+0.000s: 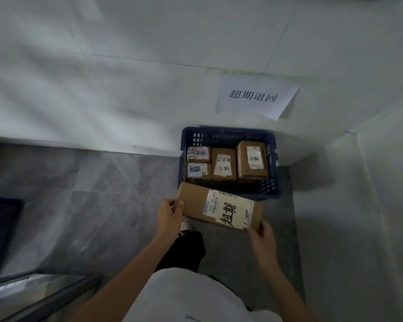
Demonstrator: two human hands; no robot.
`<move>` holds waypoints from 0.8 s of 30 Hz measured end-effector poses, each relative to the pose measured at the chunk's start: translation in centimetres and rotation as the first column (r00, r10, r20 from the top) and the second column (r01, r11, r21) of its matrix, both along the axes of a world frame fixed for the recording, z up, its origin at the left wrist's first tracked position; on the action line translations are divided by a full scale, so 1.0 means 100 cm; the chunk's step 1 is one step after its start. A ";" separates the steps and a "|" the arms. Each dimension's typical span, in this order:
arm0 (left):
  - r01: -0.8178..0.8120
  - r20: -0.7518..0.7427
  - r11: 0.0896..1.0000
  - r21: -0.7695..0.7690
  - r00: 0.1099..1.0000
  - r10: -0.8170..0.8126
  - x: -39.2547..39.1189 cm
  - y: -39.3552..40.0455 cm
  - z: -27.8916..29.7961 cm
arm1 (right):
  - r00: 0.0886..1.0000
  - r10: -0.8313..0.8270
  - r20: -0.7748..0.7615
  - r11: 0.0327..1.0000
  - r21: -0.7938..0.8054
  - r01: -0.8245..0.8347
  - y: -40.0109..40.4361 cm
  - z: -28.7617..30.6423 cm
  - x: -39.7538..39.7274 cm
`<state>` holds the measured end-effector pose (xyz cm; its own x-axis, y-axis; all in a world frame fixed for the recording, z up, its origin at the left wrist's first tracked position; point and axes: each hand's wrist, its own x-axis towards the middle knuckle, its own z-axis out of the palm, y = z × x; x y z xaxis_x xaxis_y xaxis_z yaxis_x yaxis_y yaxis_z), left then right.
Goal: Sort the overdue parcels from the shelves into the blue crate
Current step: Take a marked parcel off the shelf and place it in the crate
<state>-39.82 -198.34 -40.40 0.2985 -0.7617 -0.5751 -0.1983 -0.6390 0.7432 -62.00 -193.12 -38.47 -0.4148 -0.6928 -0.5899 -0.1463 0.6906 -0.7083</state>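
Down on the grey tiled floor [91, 205], in the corner where two white walls meet, sits the blue crate [229, 135], its perforated sides showing. Four cardboard parcels lie in its far half: two small ones stacked at the left [198, 154], a middle one [223, 167] and a taller one at the right [251, 159], each with a white label bearing handwritten characters. Above the crate a paper sign [256, 97] printed with four Chinese characters is stuck to the wall.

Just in front of the crate's near rim, a long cardboard parcel [196, 203] is held level in the air, its shipping label and bold black handwriting facing up. The left hand [169, 217] grips its left end, thumb curled over the top. The right hand [263, 235] holds the near right corner, fingers wrapped beneath and thumb at the edge.
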 end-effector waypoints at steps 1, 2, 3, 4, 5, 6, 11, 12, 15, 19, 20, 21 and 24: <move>0.009 0.012 1.000 0.016 1.000 -0.009 -0.001 -0.018 -0.007 | 1.000 0.013 -0.012 1.000 0.002 -0.013 -0.020 -0.005 -0.002; 0.037 0.030 0.999 0.031 0.999 -0.038 -0.002 -0.035 -0.014 | 0.999 0.033 -0.021 0.999 0.024 -0.032 -0.040 -0.012 -0.004; 0.078 0.052 0.995 0.054 0.995 -0.081 -0.003 -0.052 -0.022 | 0.999 0.044 -0.027 0.998 0.049 -0.043 -0.059 -0.021 -0.005; 0.128 0.080 0.989 0.073 0.988 -0.134 -0.003 -0.070 -0.031 | 0.999 0.045 -0.023 0.996 0.073 -0.043 -0.078 -0.027 -0.006; 0.180 0.114 0.979 0.093 0.975 -0.190 -0.003 -0.087 -0.040 | 0.999 0.040 -0.021 0.996 0.076 -0.039 -0.096 -0.036 -0.009; 0.227 0.143 0.967 0.112 0.960 -0.242 -0.003 -0.103 -0.050 | 0.999 0.037 -0.023 0.995 0.091 -0.034 -0.114 -0.046 -0.014; 0.297 0.107 0.932 0.208 0.940 -0.323 -0.014 -0.174 -0.098 | 0.996 0.085 -0.024 0.977 0.200 -0.079 -0.204 -0.110 -0.039; 0.288 0.081 0.930 0.228 0.946 -0.312 -0.018 -0.186 -0.109 | 0.995 0.102 -0.021 0.972 0.216 -0.096 -0.219 -0.125 -0.044; 0.221 0.016 0.938 0.269 0.972 -0.233 -0.032 -0.220 -0.146 | 0.989 0.148 0.002 0.967 0.211 -0.146 -0.263 -0.173 -0.057; 0.183 0.035 0.928 0.324 0.978 -0.205 -0.055 -0.266 -0.196 | 0.990 0.136 0.024 0.962 0.235 -0.138 -0.316 -0.238 -0.080; 0.169 0.041 0.929 0.329 0.980 -0.193 -0.060 -0.276 -0.209 | 0.990 0.140 0.033 0.957 0.251 -0.144 -0.328 -0.252 -0.084; 0.151 0.048 0.930 0.334 0.983 -0.177 -0.064 -0.286 -0.222 | 0.987 0.153 0.045 0.951 0.264 -0.160 -0.337 -0.265 -0.088; 0.094 0.071 0.934 0.344 0.990 -0.125 -0.072 -0.312 -0.253 | 0.972 0.202 0.121 0.923 0.308 -0.231 -0.367 -0.301 -0.091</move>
<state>-47.06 -229.50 -65.69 0.2868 -0.5575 -0.7791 -0.3376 -0.8199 0.4624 -71.13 -229.80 -68.58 -0.2140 -0.5301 -0.8205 -0.2663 0.8398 -0.4731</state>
